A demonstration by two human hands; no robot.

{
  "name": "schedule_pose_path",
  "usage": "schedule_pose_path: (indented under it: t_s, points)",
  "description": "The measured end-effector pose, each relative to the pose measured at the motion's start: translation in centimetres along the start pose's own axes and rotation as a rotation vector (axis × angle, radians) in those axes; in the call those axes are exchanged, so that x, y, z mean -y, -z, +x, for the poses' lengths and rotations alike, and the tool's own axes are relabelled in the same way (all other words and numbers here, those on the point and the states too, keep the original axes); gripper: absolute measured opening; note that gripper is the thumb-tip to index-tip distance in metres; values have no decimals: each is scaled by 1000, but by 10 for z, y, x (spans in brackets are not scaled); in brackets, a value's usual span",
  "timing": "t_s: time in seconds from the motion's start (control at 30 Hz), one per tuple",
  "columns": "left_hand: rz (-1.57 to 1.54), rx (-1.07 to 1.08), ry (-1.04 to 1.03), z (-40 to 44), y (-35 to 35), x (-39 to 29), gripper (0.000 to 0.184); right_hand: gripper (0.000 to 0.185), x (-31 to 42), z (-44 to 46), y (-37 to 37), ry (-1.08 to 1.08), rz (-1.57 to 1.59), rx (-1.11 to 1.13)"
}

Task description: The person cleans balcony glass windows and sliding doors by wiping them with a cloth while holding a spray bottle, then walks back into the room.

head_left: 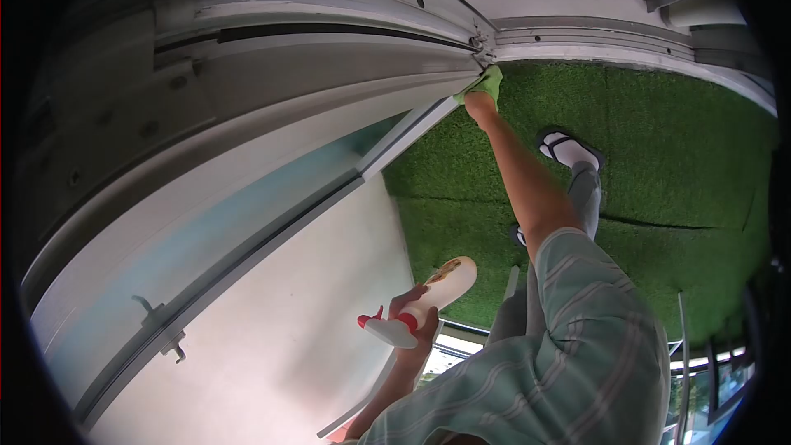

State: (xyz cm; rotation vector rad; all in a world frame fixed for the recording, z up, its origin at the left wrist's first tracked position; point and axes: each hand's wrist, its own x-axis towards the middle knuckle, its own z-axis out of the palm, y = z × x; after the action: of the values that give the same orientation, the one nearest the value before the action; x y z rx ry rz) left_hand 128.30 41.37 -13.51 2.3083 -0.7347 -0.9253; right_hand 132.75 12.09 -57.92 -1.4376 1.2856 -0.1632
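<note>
My left hand is closed around the neck of a white spray bottle with a red-and-white trigger head. The bottle is tilted, its base pointing up and right, with a brownish label on its side. My right arm stretches away, and my right hand holds a light green cloth against the corner where the white door meets the frame. Cloth covers most of the right fingers.
A handle sticks out from the door at lower left. Green artificial turf covers the floor, where my sandalled foot stands. A metal track runs along the top edge. A thin metal pole stands at right.
</note>
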Motion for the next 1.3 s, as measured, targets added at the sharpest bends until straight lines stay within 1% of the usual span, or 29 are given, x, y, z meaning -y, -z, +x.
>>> schedule_pose_path:
  t_s: [0.03,0.07,0.13,0.23,0.27,0.33,0.37,0.43,0.53,0.6,0.67,0.73,0.77,0.8,0.87,0.93,1.03,1.07,1.1,1.13,1.17,1.2,1.23,1.27,1.3]
  points:
    - [-14,4,4,0,-2,-2,41,27,0,6,20,-86,3,245]
    - [11,25,8,0,-2,-2,40,26,1,4,35,-191,120,276]
    - [56,63,7,1,-3,-1,40,25,64,-43,115,-415,348,302]
    - [68,110,31,5,-4,-11,39,31,80,-47,106,-327,194,354]
    - [82,123,20,5,-3,-13,38,36,92,-59,103,-129,68,284]
    - [114,148,-5,7,-1,-18,37,49,157,-130,129,182,112,26]
    - [61,151,-6,10,-1,-24,36,56,191,-167,149,296,282,-161]
    - [-47,157,-2,14,-3,-34,36,55,229,-211,165,472,425,-255]
    - [-67,124,4,19,-4,-42,36,50,233,-217,167,586,403,-335]
    - [-77,101,-4,20,-6,-46,36,41,205,-184,155,483,472,-377]
    - [-29,90,-13,18,-6,-47,36,41,154,-154,137,334,395,-285]
    - [78,89,-15,12,-1,-45,37,42,159,-156,149,152,310,-92]
    - [85,101,-30,11,-1,-48,37,43,165,-155,156,68,266,-1]
    - [92,111,-46,7,0,-52,36,45,179,-169,152,109,213,-85]
    - [93,119,-77,1,6,-59,36,46,224,-208,160,440,388,-327]
    - [100,120,-78,-5,13,-73,36,48,276,-256,185,570,427,-316]
    - [45,65,-102,-10,24,-83,36,49,306,-280,197,656,455,-279]
    - [11,7,-115,-10,28,-86,37,48,294,-269,187,699,321,-389]
    - [28,9,-73,-11,34,-100,36,48,277,-252,179,689,238,-350]
    - [30,1,-25,-13,40,-119,35,49,272,-245,186,487,387,-175]
    - [23,-17,27,-18,44,-132,34,49,256,-226,188,443,353,-94]
    - [-97,-50,36,-21,49,-128,34,54,238,-201,192,212,360,117]
    - [-73,-73,77,-25,57,-142,34,56,259,-213,220,67,323,184]
    - [-111,-115,56,-31,63,-147,34,56,246,-201,220,65,333,154]
    - [-148,-143,37,-37,67,-151,34,54,201,-162,211,2,564,224]
